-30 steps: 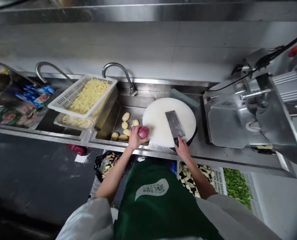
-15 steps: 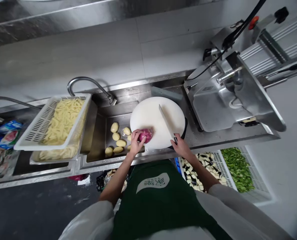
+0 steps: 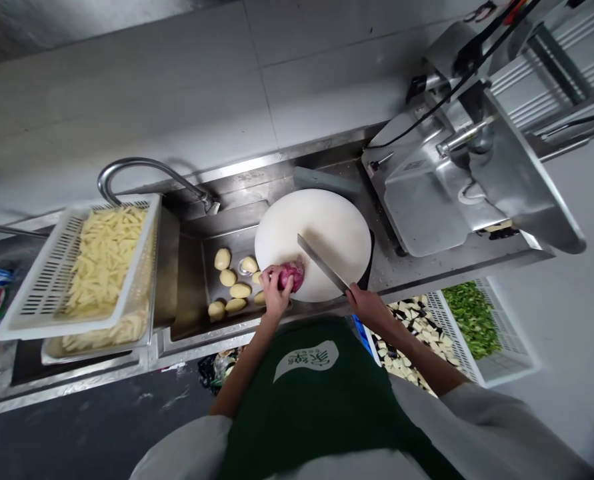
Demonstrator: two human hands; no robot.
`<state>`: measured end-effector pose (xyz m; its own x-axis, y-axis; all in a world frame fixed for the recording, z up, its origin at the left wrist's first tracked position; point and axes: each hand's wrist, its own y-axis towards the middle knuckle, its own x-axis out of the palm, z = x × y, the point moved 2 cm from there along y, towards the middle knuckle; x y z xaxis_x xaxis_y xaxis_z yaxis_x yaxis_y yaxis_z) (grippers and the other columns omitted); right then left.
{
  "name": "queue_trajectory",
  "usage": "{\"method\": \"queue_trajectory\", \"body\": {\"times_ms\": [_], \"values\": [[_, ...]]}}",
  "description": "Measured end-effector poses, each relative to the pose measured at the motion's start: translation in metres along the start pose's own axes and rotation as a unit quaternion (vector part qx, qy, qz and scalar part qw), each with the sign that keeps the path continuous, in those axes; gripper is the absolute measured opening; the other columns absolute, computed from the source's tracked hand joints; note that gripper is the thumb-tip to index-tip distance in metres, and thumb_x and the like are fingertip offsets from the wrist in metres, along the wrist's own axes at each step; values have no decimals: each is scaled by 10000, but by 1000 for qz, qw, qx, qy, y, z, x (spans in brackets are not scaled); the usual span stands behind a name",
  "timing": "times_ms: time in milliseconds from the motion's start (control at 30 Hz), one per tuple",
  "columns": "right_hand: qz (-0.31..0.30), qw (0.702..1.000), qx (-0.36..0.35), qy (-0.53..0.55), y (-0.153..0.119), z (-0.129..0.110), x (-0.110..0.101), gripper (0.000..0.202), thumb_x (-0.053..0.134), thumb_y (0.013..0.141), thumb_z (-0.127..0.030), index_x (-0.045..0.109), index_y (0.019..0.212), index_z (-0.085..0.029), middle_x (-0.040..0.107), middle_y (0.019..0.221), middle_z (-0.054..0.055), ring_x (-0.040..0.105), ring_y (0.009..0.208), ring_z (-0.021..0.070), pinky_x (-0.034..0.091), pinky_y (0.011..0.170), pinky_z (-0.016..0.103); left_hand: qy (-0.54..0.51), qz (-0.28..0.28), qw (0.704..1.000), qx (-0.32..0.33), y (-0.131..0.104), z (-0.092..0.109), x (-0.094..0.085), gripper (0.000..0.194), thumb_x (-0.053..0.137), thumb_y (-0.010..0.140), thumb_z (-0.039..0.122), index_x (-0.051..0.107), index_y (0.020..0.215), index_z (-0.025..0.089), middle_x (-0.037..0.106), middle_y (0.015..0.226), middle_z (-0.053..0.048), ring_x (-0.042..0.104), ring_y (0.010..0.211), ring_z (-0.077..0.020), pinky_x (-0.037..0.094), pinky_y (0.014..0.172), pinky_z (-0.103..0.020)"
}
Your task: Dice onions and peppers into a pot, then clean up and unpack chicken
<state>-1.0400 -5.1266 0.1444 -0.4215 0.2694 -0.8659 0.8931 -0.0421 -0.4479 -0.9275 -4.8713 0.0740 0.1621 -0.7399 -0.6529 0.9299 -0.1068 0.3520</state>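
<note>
My left hand (image 3: pixel 277 293) is closed over a red onion (image 3: pixel 291 275) at the near-left edge of a round white cutting board (image 3: pixel 321 210). Its fingers cover the onion's left side. In my right hand (image 3: pixel 359 300), wrapped round the handle, is a kitchen knife (image 3: pixel 323 263). The blade slants up and left across the board, its tip to the right of the onion and apart from it. Peeled potatoes (image 3: pixel 240 291) lie in the sink (image 3: pixel 187 287) just left of the board.
On the left, a white basket of cut potato strips (image 3: pixel 109 253) rests over a metal pan. A faucet (image 3: pixel 157 167) arches behind the sink. At right stands a metal slicing machine (image 3: pixel 427 207). Baskets of diced eggplant (image 3: pixel 411 327) and chopped greens (image 3: pixel 471 317) sit below the counter.
My right hand has brought the knife left and turned the blade flatter, its tip now closer to the onion. My left hand still holds the onion. The camera view has shifted slightly.
</note>
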Motion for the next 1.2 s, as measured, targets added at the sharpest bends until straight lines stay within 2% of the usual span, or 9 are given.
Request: {"method": "queue_trajectory", "body": {"times_ms": [233,433,567,833,967,1200], "values": [[-29,999,-32,-5,-30,-4,-6,252,315,1130,-269,552,1082,-197,756,888,71,711,747,220,268,600,312,0,27,1000,-16,-7,-6,7,283,621,980,423,665,1166,214,594,1209,-129,557,1161,-300,445,1062,-504],[-57,998,-31,1,-34,-3,-17,234,327,1131,-273,548,1108,-200,753,887,66,715,739,219,270,598,305,13,31,999,-37,-5,1,10,259,642,961,399,686,1139,217,610,1201,-135,555,1140,-306,445,1041,-502],[-81,996,-32,-2,-30,-5,-22,235,314,1134,-264,536,1103,-194,754,881,75,723,749,224,255,593,317,19,39,999,-26,-6,1,14,255,637,958,397,687,1126,212,624,1200,-141,569,1131,-306,445,1032,-504],[-77,994,-74,1,-2,-11,-26,262,314,1131,-283,551,1125,-170,739,823,92,701,724,218,276,600,320,13,65,998,14,-10,-2,18,260,631,963,401,677,1135,211,651,1184,-136,587,1098,-297,449,1002,-494],[-71,992,-101,-10,19,-15,-27,290,314,1139,-295,564,1147,-150,753,866,109,712,785,225,312,645,312,10,71,997,25,-9,-4,19,264,631,965,415,676,1134,217,649,1181,-133,586,1087,-290,460,989,-486],[-44,990,-134,-11,61,-42,-18,332,325,1144,-302,603,1225,-140,770,984,128,731,899,244,387,744,300,5,59,998,20,-11,-7,21,278,616,971,434,671,1139,220,639,1189,-132,575,1118,-295,448,1011,-491]]}}
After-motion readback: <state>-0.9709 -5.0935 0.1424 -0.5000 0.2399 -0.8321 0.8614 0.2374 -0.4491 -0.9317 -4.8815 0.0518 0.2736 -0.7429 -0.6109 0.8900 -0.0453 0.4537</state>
